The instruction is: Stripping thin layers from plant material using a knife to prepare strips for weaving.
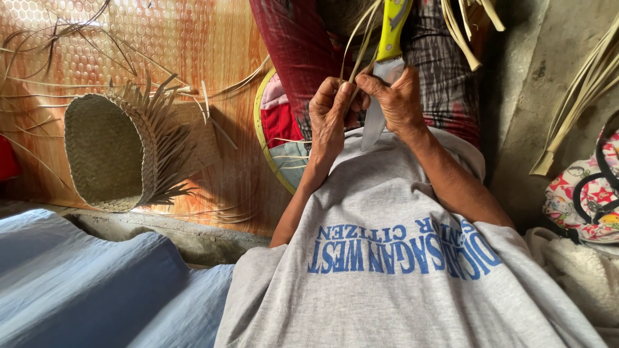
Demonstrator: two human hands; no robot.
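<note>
View: I get one head-worn camera only.
Facing: I look steeply down the grey shirt (400, 258).
Nearness: close; shirt fills the lower frame.
Reach: beyond the shirt, the lap; left of it, a woven basket (119, 151).

The knife (382, 84) has a bare metal blade, dull grey and smooth, and a glossy yellow-green plastic handle. The strips (361, 38) pinched by the hands are dry, matt, pale plant fibre. The half-woven basket (113, 151) is of the same rough, matt fibre. The floor mat (193, 45) looks like glossy, wood-patterned plastic sheet. The grey shirt (387, 270) is soft, matt cloth.
</note>
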